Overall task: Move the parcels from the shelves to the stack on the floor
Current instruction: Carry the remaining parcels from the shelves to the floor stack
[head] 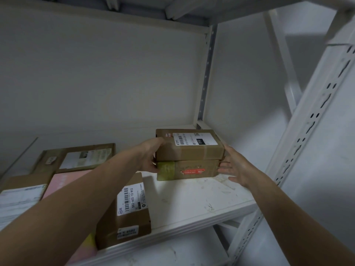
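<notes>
A pile [189, 156] of two brown parcels sat on the white shelf [201, 200] right of the frame's centre, close to the back corner. The upper parcel [184, 150] carried a white barcode label on its top. The lower parcel [194, 170] had green tape at its left end and a red sticker on its front. The person's left hand [150, 157] reached in from the lower left and clasped the left end of the pile, thumb over the upper parcel's top edge and fingers curled against the lower one. The right hand [237, 167] came in from the lower right with its fingers straight and spread, holding nothing. Its fingertips were at the lower parcel's right end, though actual contact could not be told. At lower centre, partly under the left forearm, lay a brown box [132, 212] with a barcode label, at the shelf's front edge. Further left lay a flat brown parcel [84, 156], a pink packet [64, 181] in front of it, and a labelled parcel [21, 194] at the left edge of the frame. A slotted white upright [307, 131] crossed the right side of the frame.
</notes>
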